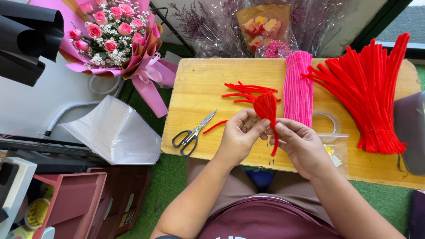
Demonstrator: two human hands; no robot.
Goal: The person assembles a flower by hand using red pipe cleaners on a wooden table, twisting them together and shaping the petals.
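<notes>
Over the near edge of a small wooden table [195,84], both hands hold one red petal shape [266,106] bent from pipe cleaner. My left hand [239,135] pinches its lower left side. My right hand [299,144] grips its stem, whose red tail hangs down between the hands. Several loose red pipe cleaners [248,90] lie on the table just beyond the petal. A single red piece [215,126] rests left of my left hand.
Scissors [192,134] lie at the table's left front. A pink pipe-cleaner bundle [298,88], a clear tape roll [330,121] and a big red bundle [369,88] sit to the right. A pink rose bouquet [110,31] and white wrapping sheet [117,132] are at left.
</notes>
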